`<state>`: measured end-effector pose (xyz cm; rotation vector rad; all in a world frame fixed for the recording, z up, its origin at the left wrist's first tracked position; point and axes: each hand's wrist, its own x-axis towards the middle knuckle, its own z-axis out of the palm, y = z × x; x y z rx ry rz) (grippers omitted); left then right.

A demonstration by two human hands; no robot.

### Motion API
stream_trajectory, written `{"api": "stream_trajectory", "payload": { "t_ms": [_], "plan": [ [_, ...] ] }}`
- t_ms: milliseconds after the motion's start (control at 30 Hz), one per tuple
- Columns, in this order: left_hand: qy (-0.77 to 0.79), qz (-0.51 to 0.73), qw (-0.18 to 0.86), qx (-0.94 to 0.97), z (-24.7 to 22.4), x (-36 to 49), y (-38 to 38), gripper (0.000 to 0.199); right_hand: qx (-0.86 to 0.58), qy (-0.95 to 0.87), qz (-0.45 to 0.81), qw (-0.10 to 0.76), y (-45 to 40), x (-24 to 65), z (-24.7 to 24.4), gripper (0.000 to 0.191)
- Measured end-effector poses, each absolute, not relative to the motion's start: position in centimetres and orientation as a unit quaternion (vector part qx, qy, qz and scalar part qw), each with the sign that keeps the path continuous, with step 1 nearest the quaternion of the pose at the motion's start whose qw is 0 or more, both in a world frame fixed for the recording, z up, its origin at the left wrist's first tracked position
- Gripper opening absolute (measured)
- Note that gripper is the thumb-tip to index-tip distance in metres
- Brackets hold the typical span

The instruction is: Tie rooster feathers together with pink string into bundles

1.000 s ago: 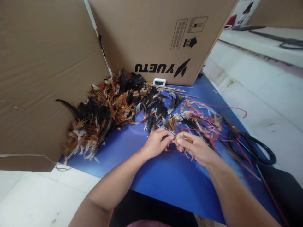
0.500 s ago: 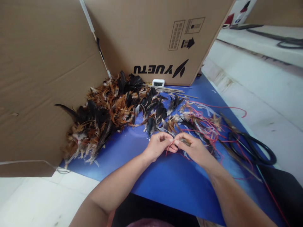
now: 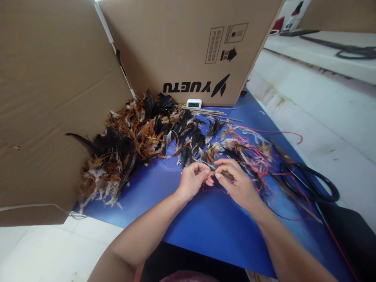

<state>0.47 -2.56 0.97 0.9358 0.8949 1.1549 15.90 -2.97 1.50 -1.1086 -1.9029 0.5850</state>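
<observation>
My left hand [image 3: 195, 181] is closed in a pinch over the blue tabletop, on red string [image 3: 212, 174] at the fingertips. Facing it, my right hand [image 3: 236, 183] has its thumb and fingers bent around the same spot, close to my left fingertips. What it grips is mostly hidden; something brownish, perhaps a feather, shows between its thumb and forefinger. A thin pale stem [image 3: 202, 161] sticks out just beyond the fingers. Loose black and brown feathers [image 3: 190, 145] lie directly behind both hands. Tangled red string [image 3: 258, 156] spreads over feathers to the right.
A big heap of brown and black feathers [image 3: 129, 137] rests against cardboard [image 3: 53, 98] at the left. Behind stand a carton [image 3: 182, 47], a small white digital display [image 3: 194, 103] and thin sticks [image 3: 217, 113]. Black-handled scissors [image 3: 333, 187] lie right, near a dark object [image 3: 346, 227].
My right hand's fingers have opened slightly and drawn a little away from my left fingertips. The left hand keeps its pinch. The whole view has shifted slightly.
</observation>
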Motion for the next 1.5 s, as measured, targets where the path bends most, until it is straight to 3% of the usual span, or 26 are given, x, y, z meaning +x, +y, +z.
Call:
{"api": "stream_trajectory", "payload": {
  "t_ms": [333,467,667,800,967,1500],
  "plan": [
    [0.421,0.553,0.597,0.401,0.9,0.2,-2.3,0.025,-0.433,-0.762,0.028,0.481,-3.8,15.4,2.3,0.014],
    [0.430,0.571,0.566,0.410,1.3,0.1,-2.2,0.022,-0.436,-0.726,-0.048,0.530,-4.6,15.0,2.1,0.004],
    [0.456,0.574,0.507,0.454,0.8,-0.1,-2.3,0.010,-0.530,-0.673,0.280,0.433,-4.4,12.7,0.8,0.018],
    [0.473,0.558,0.466,0.499,0.4,0.0,-2.6,0.008,-0.531,-0.565,0.413,0.478,-3.7,12.1,-0.2,0.023],
    [0.460,0.549,0.420,0.558,0.6,0.1,-2.8,0.011,-0.506,-0.496,0.455,0.539,-3.4,12.4,-0.3,0.017],
    [0.490,0.524,0.353,0.600,0.0,0.2,-2.7,0.010,-0.478,-0.424,0.556,0.531,-3.2,12.4,0.2,0.024]
  ]
}}
